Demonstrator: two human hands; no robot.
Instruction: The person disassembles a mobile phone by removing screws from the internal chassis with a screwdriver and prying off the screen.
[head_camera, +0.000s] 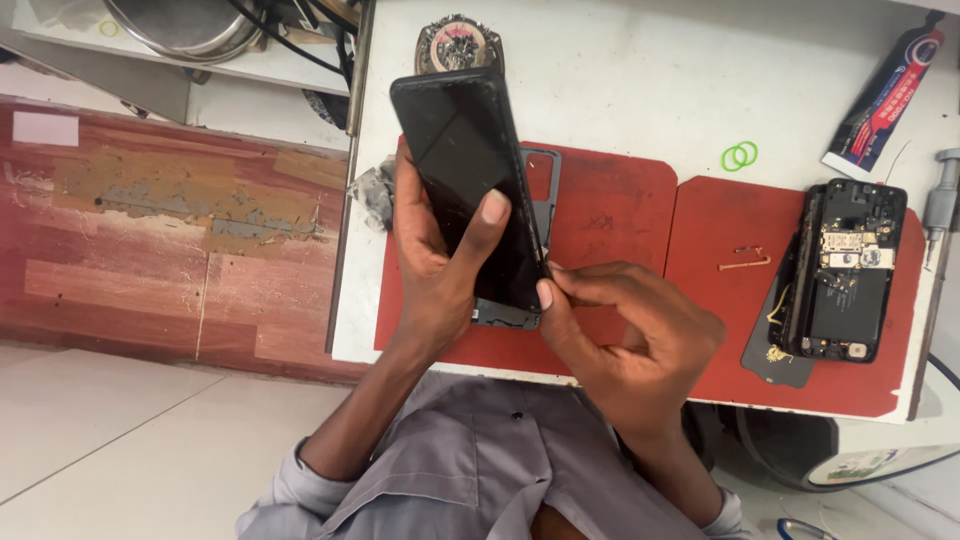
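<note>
Phone screen panel (470, 180), black and glossy, is held tilted above the red work mat (610, 210), its lower end lifting off a dark grey frame (540, 190) that shows behind it along the right edge and under the bottom corner. The left hand (435, 260) wraps the panel from behind, thumb pressed flat on the glass and fingers closed around the left edge. The right hand (625, 330) has thumb and forefinger pinched together at the panel's lower right edge, right at the seam with the frame; I cannot tell whether a pick sits between them. The main risk, as I judge it, is that thin glass flexed from one corner may crack, above all if adhesive still holds further up. A slip of the pinch could drive a nail or edge into the seam, or let the panel drop onto the white table (620, 70). To the right, well apart, an opened phone body (845, 270) lies with its boards exposed, small screws (745, 260) loose beside it; a jolt could scatter them.
</note>
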